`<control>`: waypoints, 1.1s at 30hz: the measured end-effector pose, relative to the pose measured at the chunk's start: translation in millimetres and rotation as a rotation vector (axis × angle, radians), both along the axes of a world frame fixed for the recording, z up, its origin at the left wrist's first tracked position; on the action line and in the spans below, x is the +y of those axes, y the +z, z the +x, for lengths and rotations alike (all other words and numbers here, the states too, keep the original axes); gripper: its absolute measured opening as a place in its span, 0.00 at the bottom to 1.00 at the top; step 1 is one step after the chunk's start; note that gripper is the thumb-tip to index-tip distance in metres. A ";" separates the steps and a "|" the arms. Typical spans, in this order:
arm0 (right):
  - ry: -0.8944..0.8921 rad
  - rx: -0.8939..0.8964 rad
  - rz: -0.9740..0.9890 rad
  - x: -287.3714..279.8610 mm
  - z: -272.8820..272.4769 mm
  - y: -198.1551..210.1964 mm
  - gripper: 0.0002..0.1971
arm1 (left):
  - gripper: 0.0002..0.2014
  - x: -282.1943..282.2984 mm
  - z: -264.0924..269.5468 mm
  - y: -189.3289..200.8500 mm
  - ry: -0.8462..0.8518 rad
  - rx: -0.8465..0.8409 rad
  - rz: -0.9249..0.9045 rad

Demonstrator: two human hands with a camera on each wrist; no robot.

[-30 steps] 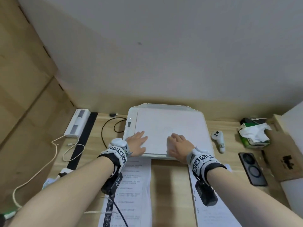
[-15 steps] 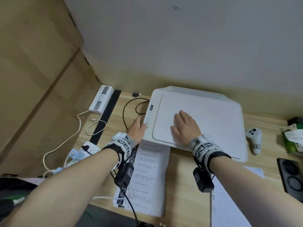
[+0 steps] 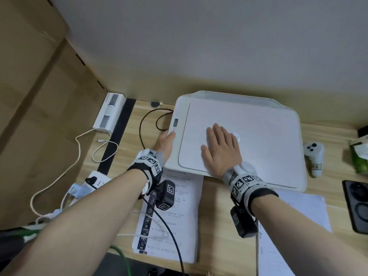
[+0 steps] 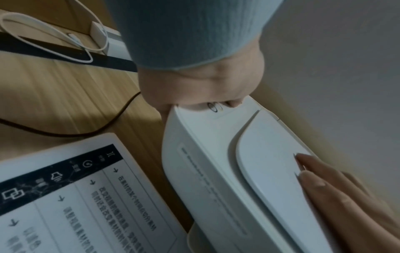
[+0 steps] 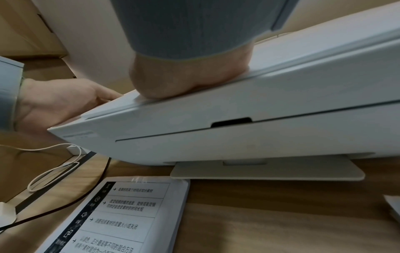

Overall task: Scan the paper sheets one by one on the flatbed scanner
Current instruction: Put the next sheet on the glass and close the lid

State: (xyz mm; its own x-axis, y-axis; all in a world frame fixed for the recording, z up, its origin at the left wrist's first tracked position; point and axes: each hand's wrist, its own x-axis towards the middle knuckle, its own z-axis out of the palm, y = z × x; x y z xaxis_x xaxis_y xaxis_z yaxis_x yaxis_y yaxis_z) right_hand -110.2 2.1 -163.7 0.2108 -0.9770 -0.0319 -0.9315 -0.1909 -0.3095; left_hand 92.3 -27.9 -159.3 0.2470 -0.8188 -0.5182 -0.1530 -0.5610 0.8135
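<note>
Pressing flat, R hand [image 3: 221, 150] fingers straight on scanner [image 3: 278, 156] lid; L hand [image 3: 166, 143] fingertip at scanner's left-edge btn, other fingers prob. curled, holding nothing.

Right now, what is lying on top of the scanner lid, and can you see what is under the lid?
The right hand lies flat on the closed scanner lid. The left hand touches the button strip beside it. Whatever lies under the lid is covered.
</note>
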 end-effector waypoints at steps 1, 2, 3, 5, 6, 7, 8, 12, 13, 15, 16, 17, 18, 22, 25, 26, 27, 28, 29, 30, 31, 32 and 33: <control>-0.001 0.002 0.006 -0.2 -0.4 -0.1 0.32 | 0.17 -0.5 -0.2 -1.5 0.006 -0.003 -0.011; 0.000 0.005 0.009 -0.3 -0.5 0.4 0.32 | 0.17 -0.8 -0.3 -1.5 0.007 -0.011 -0.019; 0.004 0.007 0.015 -0.3 0.0 0.6 0.32 | 0.17 -0.6 -0.2 -1.7 0.006 -0.019 -0.027; 0.006 0.010 0.025 -1.0 0.2 0.6 0.32 | 0.18 1.5 0.3 -2.3 0.003 -0.032 -0.035; 0.006 0.015 0.028 -2.2 0.0 0.9 0.32 | 0.18 2.3 0.3 -1.9 0.001 -0.036 -0.036; 0.008 0.021 0.033 -2.6 0.1 1.1 0.32 | 0.18 3.0 0.1 -0.3 -0.005 -0.043 -0.041; 0.009 0.023 0.039 -2.1 -0.2 0.8 0.32 | 0.18 3.9 -0.4 0.1 -0.016 -0.054 -0.045; 0.005 0.015 0.029 -2.4 -0.1 1.5 0.32 | 0.15 2.5 -0.2 0.3 -0.011 -0.044 -0.062; 0.003 0.015 0.028 -2.9 -0.4 1.9 0.32 | 0.15 2.0 -0.7 0.3 0.000 -0.035 -0.072; 0.009 0.019 0.028 -0.4 -0.9 2.9 0.32 | 0.15 3.3 -1.6 4.3 0.007 -0.024 -0.068; 0.010 0.028 0.030 0.0 -0.4 4.4 0.32 | 0.15 1.5 -1.5 8.6 0.006 -0.010 -0.045; 0.015 0.033 0.041 -1.3 0.3 2.5 0.32 | 0.14 -3.3 -0.2 10.0 0.007 0.008 -0.006; 0.027 0.040 0.064 -3.5 0.0 3.4 0.33 | 0.12 -9.6 1.5 15.0 -0.006 0.033 0.046; 0.180 0.095 0.142 -4.7 -20.2 27.0 0.34 | 0.15 -32.3 6.1 52.5 -0.124 -0.004 -0.011; 0.245 0.146 0.159 0.7 -48.2 42.8 0.32 | 0.22 -39.1 -7.5 70.5 -0.216 -0.135 -0.150; 0.233 0.140 0.170 1.6 -55.4 44.2 0.31 | 0.23 -39.3 -11.3 71.9 -0.268 -0.162 -0.177; 0.196 0.142 0.161 5.5 -65.8 48.2 0.30 | 0.23 -37.5 -18.1 75.0 -0.350 -0.199 -0.203; 0.147 0.156 0.162 12.1 -78.1 53.7 0.28 | 0.24 -34.8 -25.2 75.7 -0.462 -0.244 -0.217; 0.104 0.162 0.186 13.6 -86.4 54.5 0.26 | 0.26 -32.9 -29.2 73.3 -0.580 -0.304 -0.204; 0.066 0.175 0.208 15.5 -95.3 54.3 0.25 | 0.29 -30.8 -32.6 67.1 -0.714 -0.362 -0.177; 0.036 0.194 0.221 21.9 -104.1 55.1 0.25 | 0.32 -24.5 -37.3 61.0 -0.873 -0.431 -0.158; 0.007 0.206 0.234 30.1 -111.3 55.7 0.24 | 0.35 -15.7 -41.4 56.1 -1.036 -0.517 -0.143; -0.014 0.213 0.240 36.9 -116.8 55.5 0.24 | 0.36 -7.7 -45.4 51.7 -1.179 -0.613 -0.148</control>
State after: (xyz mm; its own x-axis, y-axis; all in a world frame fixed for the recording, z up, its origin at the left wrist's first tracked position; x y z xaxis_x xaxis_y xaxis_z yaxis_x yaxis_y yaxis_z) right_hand -227.0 39.0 -108.2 0.1614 -0.9391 -0.3033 -0.9822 -0.1228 -0.1423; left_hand 46.9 -35.7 -107.6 -0.4823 -0.7413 -0.4667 -0.8419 0.2451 0.4807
